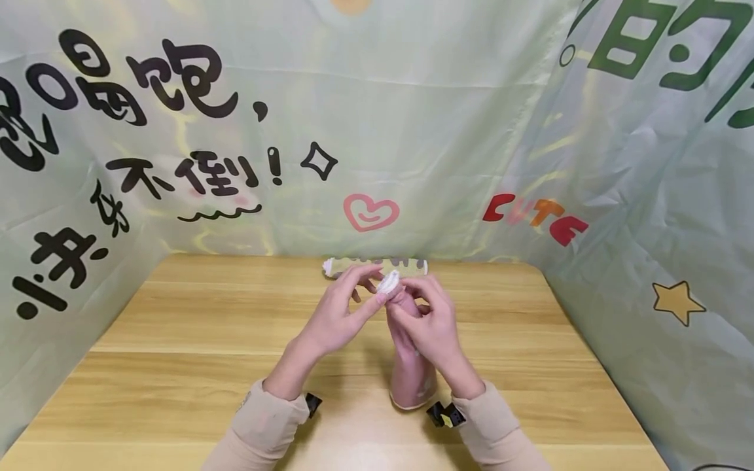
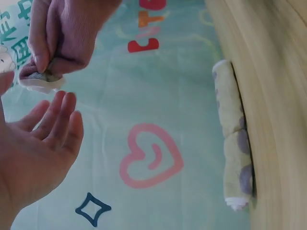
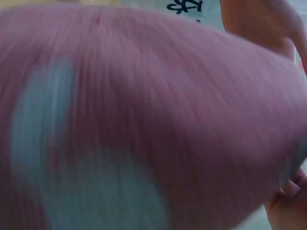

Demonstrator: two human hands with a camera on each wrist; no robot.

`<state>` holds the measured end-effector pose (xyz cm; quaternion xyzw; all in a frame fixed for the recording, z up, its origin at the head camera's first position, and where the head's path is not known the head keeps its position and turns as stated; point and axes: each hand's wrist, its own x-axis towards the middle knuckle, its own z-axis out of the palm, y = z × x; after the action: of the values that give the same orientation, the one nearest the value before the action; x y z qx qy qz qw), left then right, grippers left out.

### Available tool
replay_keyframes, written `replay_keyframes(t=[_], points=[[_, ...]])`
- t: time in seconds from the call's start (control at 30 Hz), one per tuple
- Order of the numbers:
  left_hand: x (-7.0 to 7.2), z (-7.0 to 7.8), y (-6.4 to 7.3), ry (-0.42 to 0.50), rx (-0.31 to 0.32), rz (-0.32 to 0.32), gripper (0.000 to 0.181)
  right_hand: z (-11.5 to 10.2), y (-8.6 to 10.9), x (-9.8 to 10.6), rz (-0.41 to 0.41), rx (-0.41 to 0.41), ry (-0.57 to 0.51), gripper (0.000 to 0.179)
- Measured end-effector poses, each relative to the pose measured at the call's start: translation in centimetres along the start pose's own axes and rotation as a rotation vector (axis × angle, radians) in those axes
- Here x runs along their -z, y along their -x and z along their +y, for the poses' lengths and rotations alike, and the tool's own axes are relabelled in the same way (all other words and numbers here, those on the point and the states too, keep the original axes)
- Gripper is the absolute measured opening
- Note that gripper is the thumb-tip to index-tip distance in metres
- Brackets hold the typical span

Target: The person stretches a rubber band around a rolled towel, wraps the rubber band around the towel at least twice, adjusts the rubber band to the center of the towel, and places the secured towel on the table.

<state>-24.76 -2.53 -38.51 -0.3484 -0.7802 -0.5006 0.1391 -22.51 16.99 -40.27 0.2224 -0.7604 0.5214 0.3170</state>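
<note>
A pink ribbed fabric tube with pale patches hangs down over the table, widening to a cream-edged lower end. Its gathered upper end has a white rim. My right hand pinches the fabric just below that rim between thumb and fingers. On the other side, my left hand has its fingers loosely extended, with the thumb tip right at the rim. The left wrist view shows those left fingers apart from the white edge. Close up, the pink fabric fills most of the right wrist view, hiding the right hand's grip.
Behind the hands, a rolled yellow-green cloth with grey spots and white ends lies along the back of the wooden table. Printed fabric walls enclose the table at the back and both sides.
</note>
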Motion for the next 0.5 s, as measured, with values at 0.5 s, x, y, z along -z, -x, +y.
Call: replay_keyframes(t=[0.5], points=[[1.1, -2.2, 0.0, 0.379, 0.078, -0.082, 0.007, -0.4, 0.1, -0.5, -0.136, 0.08, -0.105, 0.02]])
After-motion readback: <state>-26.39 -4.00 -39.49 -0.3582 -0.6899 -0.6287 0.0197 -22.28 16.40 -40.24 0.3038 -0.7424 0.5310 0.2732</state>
